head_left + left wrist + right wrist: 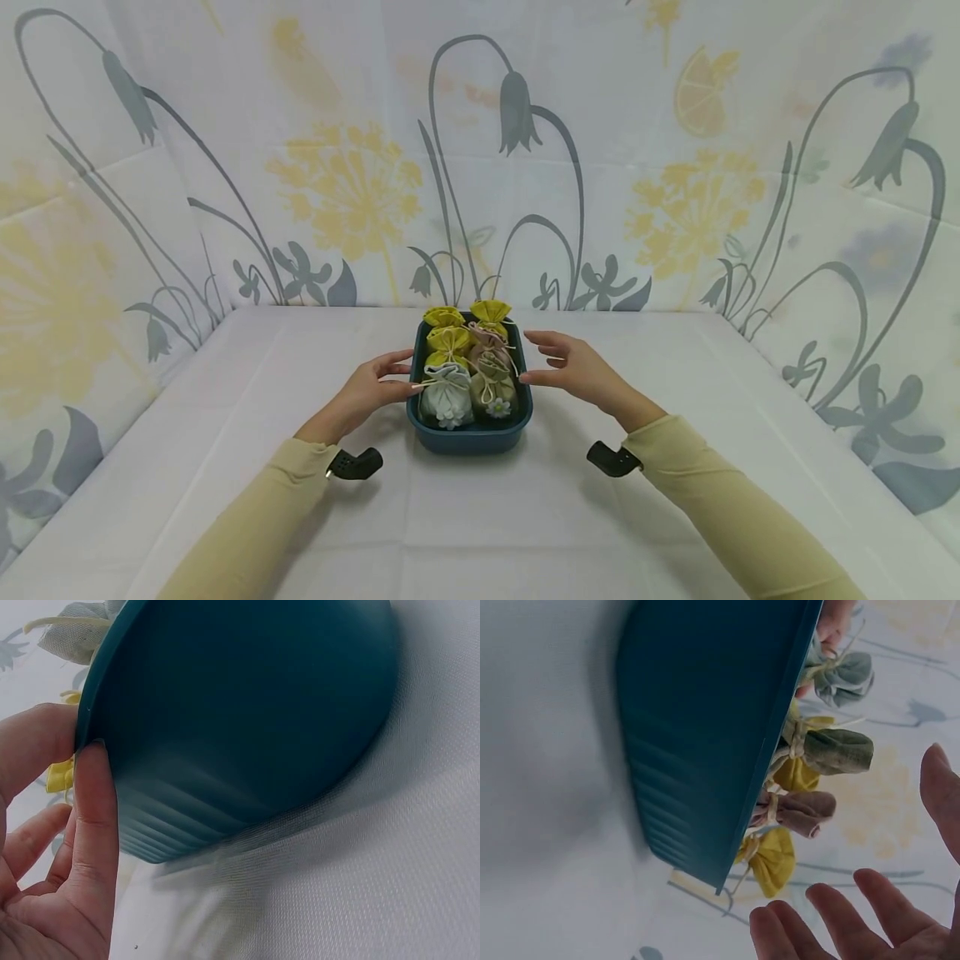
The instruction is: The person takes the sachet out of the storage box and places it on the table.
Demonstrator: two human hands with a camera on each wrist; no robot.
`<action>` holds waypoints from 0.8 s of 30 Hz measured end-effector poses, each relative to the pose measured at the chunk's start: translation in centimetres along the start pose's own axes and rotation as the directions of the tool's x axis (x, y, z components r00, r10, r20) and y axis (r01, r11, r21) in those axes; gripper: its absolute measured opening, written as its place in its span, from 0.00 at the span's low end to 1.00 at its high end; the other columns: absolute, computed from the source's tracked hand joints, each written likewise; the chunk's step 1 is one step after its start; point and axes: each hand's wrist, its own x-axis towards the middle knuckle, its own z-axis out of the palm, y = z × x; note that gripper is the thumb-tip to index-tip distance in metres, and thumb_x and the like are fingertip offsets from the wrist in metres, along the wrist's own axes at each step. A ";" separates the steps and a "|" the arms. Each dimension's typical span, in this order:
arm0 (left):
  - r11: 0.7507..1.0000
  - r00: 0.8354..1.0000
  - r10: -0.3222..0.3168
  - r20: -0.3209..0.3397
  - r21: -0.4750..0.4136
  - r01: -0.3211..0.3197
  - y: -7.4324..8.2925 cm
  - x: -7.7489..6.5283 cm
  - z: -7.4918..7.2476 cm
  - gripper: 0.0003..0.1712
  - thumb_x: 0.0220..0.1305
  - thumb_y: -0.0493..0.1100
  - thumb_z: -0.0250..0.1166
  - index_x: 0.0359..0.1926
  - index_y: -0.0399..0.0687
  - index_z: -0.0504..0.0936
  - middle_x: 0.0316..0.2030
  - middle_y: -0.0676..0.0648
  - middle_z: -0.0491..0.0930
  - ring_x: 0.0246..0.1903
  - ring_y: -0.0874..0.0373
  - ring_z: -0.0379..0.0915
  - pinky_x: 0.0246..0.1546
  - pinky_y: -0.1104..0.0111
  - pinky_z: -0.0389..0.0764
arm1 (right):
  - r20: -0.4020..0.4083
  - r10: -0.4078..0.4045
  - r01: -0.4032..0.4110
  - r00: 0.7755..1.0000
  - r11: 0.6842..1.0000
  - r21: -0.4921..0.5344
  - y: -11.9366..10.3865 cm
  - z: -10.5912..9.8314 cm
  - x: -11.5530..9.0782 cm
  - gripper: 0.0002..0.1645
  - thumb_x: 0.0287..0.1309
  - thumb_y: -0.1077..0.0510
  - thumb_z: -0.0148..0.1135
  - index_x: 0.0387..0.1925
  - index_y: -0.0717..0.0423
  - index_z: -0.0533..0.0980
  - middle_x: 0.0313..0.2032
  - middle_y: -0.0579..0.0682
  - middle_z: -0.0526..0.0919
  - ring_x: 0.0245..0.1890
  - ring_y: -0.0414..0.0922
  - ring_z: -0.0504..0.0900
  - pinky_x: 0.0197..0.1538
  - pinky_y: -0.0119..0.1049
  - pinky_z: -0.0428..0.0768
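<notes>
A dark teal plastic tub (471, 442) stands on the white-covered table, holding several small drawstring pouches. Yellow pouches (448, 343) sit toward the back, a dusty pink one (489, 342) in the right row. In front are a pale grey-blue pouch (447, 396) and an olive one (492, 392), each with a fabric flower. My left hand (367, 390) pinches the tub's left rim, thumb over the edge and a finger (94, 817) against the outer wall. Beside the right rim, my right hand (581, 373) is spread with fingers apart, holding nothing.
White cloth covers the table (480, 533). Behind it hangs a backdrop (480, 183) printed with grey bellflowers and yellow blooms, which continues along both sides. A dark device (356, 463) is strapped at each wrist.
</notes>
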 end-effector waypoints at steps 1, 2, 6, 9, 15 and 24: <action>1.000 1.000 0.003 0.000 0.001 -0.003 -0.1 0.0 0.0 0.41 0.56 0.40 0.68 0.69 0.49 0.59 0.59 0.37 0.64 0.52 0.49 0.69 0.50 0.60 0.74 | 0.003 0.004 -0.004 1.000 1.000 0.009 -0.1 0.1 0.1 0.47 0.47 0.45 0.71 0.66 0.52 0.62 0.65 0.54 0.63 0.63 0.57 0.62 0.59 0.50 0.67; 1.000 1.000 0.005 0.002 -0.003 -0.005 -0.1 0.0 0.0 0.41 0.56 0.39 0.68 0.69 0.49 0.59 0.59 0.37 0.64 0.51 0.49 0.69 0.50 0.60 0.74 | 0.009 0.001 -0.001 1.000 1.000 0.016 -0.2 0.1 0.1 0.46 0.48 0.46 0.71 0.66 0.53 0.63 0.65 0.55 0.64 0.63 0.57 0.63 0.59 0.50 0.68; 1.000 1.000 -0.001 0.011 -0.018 0.001 0.2 0.0 0.0 0.41 0.56 0.37 0.67 0.69 0.46 0.59 0.59 0.35 0.64 0.49 0.49 0.70 0.49 0.60 0.75 | 0.036 -0.016 0.014 0.999 0.999 0.048 -0.3 0.4 0.3 0.43 0.50 0.49 0.70 0.65 0.56 0.64 0.64 0.57 0.65 0.62 0.57 0.64 0.57 0.50 0.70; 1.000 1.000 -0.002 0.015 -0.024 0.002 0.4 -0.2 0.0 0.41 0.56 0.36 0.67 0.69 0.46 0.59 0.58 0.35 0.64 0.49 0.49 0.70 0.49 0.60 0.75 | 0.062 -0.035 0.030 0.997 0.997 0.076 -0.3 0.6 0.5 0.41 0.51 0.51 0.69 0.64 0.57 0.65 0.63 0.58 0.65 0.62 0.57 0.64 0.57 0.49 0.71; 1.000 1.000 -0.003 0.009 -0.019 0.003 1.4 -1.0 0.3 0.41 0.56 0.39 0.68 0.69 0.47 0.60 0.58 0.36 0.65 0.51 0.48 0.69 0.51 0.60 0.74 | 0.115 -0.039 0.020 0.993 0.986 0.167 -0.5 1.2 1.0 0.38 0.51 0.55 0.69 0.63 0.57 0.67 0.62 0.57 0.67 0.61 0.55 0.66 0.56 0.47 0.71; 1.000 1.000 -0.012 0.020 -0.022 0.012 2.4 -1.8 0.5 0.40 0.57 0.36 0.66 0.69 0.43 0.59 0.58 0.35 0.64 0.51 0.48 0.69 0.50 0.60 0.74 | 0.151 -0.011 -0.022 0.988 0.976 0.214 -0.4 2.2 1.6 0.35 0.52 0.55 0.68 0.62 0.53 0.69 0.61 0.51 0.69 0.59 0.50 0.68 0.59 0.49 0.68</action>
